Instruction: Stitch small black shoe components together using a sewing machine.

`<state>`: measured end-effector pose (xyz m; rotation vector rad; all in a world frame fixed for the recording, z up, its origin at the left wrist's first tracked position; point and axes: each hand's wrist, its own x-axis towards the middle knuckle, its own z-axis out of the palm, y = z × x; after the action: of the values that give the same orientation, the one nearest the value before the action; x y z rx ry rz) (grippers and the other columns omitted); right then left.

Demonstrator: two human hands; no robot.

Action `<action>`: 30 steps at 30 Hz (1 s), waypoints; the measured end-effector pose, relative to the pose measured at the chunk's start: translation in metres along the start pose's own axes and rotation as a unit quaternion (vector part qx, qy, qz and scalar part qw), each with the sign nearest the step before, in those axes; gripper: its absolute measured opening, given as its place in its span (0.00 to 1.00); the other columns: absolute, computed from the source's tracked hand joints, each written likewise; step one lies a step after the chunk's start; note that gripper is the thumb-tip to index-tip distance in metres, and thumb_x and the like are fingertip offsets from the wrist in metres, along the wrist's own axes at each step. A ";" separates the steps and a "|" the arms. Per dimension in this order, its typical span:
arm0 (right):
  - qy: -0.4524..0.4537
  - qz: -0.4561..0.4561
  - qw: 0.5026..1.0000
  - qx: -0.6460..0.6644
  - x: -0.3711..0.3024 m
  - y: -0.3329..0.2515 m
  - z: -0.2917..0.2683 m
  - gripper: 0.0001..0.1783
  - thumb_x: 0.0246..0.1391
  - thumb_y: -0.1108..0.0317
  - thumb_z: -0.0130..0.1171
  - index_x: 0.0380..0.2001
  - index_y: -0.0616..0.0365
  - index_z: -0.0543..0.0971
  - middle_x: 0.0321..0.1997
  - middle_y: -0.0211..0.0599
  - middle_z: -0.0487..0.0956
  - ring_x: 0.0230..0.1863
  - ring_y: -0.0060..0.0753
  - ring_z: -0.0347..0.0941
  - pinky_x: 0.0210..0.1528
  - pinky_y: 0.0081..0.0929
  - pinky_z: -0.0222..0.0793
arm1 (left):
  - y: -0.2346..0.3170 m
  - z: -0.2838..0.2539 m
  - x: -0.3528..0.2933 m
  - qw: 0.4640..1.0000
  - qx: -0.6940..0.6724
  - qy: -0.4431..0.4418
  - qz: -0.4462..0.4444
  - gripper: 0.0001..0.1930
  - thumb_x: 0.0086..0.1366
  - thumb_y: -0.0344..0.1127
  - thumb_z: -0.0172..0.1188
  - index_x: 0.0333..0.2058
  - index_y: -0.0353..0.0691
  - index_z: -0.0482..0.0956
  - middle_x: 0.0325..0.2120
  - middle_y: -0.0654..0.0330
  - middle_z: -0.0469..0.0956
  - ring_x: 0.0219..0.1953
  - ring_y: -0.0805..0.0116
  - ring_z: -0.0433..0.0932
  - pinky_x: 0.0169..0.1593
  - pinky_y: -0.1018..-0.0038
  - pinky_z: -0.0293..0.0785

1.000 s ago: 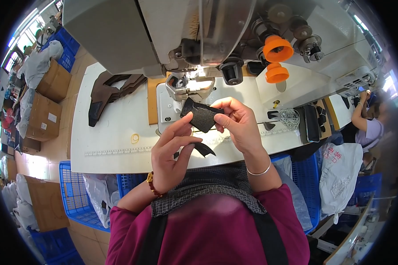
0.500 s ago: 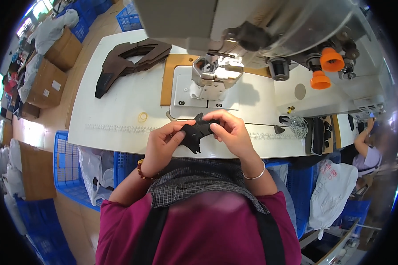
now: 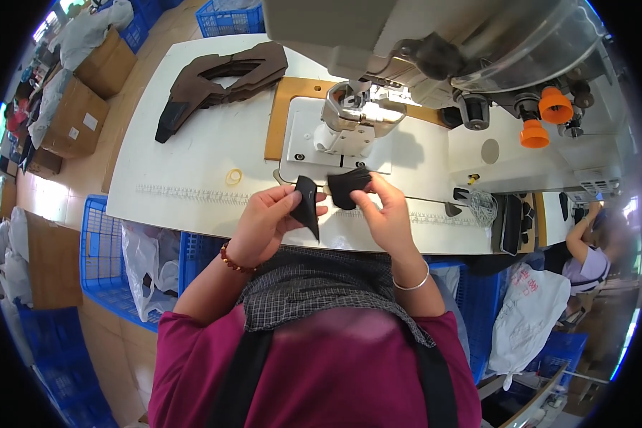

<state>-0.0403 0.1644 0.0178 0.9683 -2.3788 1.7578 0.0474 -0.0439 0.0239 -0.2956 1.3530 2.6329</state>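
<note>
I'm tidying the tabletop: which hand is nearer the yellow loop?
Left. The left hand is below and right of the yellow loop in the picture; the right hand is farther to its right.

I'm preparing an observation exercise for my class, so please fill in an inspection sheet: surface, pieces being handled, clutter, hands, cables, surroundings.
Surface: white table with a ruler scale along the near side; a sewing machine stands over it.
Pieces handled: two black pieces, held apart above the table.
Clutter: yellow ring; stacked brown pieces at far left.
Hands: left hand and right hand each pinch a black piece.
Cables: pale coiled cord at right; its purpose cannot be told.
Surroundings: blue crates, cardboard boxes, another person at right.
</note>
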 end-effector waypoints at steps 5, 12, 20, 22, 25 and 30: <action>0.029 0.137 0.944 0.300 -0.013 -0.006 -0.007 0.05 0.57 0.76 0.61 0.38 0.64 0.79 0.30 0.28 0.78 0.29 0.16 0.72 0.33 0.17 0.70 | -0.017 -0.008 0.018 0.987 0.086 0.108 0.085 0.10 0.72 0.31 0.53 0.43 0.31 0.79 0.36 0.60 0.82 0.36 0.74 0.81 0.42 0.73 0.82; 0.010 0.135 0.979 0.149 -0.016 -0.012 0.021 0.06 0.56 0.79 0.60 0.37 0.65 0.77 0.29 0.28 0.78 0.28 0.17 0.75 0.32 0.16 0.72 | -0.037 0.016 0.028 0.995 0.001 0.065 0.077 0.12 0.71 0.29 0.53 0.47 0.28 0.78 0.38 0.59 0.81 0.37 0.77 0.80 0.42 0.79 0.79; 0.047 0.129 0.977 0.162 -0.011 -0.007 0.018 0.05 0.58 0.77 0.61 0.37 0.63 0.76 0.28 0.25 0.77 0.29 0.12 0.72 0.32 0.14 0.71 | -0.033 0.017 0.026 0.998 0.010 0.043 0.049 0.14 0.73 0.31 0.49 0.50 0.27 0.75 0.43 0.55 0.80 0.44 0.68 0.80 0.50 0.68 0.80; 0.052 0.163 0.957 0.235 -0.010 0.004 0.016 0.05 0.57 0.77 0.61 0.36 0.62 0.76 0.29 0.25 0.77 0.28 0.11 0.71 0.32 0.14 0.71 | -0.030 0.019 0.024 0.999 0.008 0.038 0.029 0.15 0.73 0.32 0.48 0.50 0.27 0.75 0.45 0.55 0.79 0.45 0.67 0.80 0.51 0.67 0.80; 0.044 0.192 0.944 0.266 -0.006 0.009 0.012 0.03 0.57 0.76 0.62 0.34 0.60 0.77 0.28 0.25 0.77 0.27 0.13 0.69 0.31 0.15 0.69 | -0.022 0.021 0.021 0.999 0.001 -0.007 0.035 0.16 0.74 0.33 0.47 0.51 0.27 0.75 0.45 0.54 0.79 0.46 0.67 0.80 0.52 0.67 0.79; 0.037 0.213 0.932 0.292 -0.005 0.011 0.010 0.02 0.57 0.75 0.62 0.33 0.59 0.78 0.28 0.25 0.77 0.27 0.14 0.69 0.31 0.15 0.68 | -0.026 0.017 0.025 1.000 0.015 -0.002 0.025 0.17 0.74 0.33 0.46 0.52 0.27 0.74 0.46 0.55 0.79 0.46 0.68 0.80 0.53 0.67 0.78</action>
<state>-0.0384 0.1594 0.0029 0.3911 -2.1656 2.6987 0.0278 -0.0137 0.0074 -0.2564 1.4166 2.6491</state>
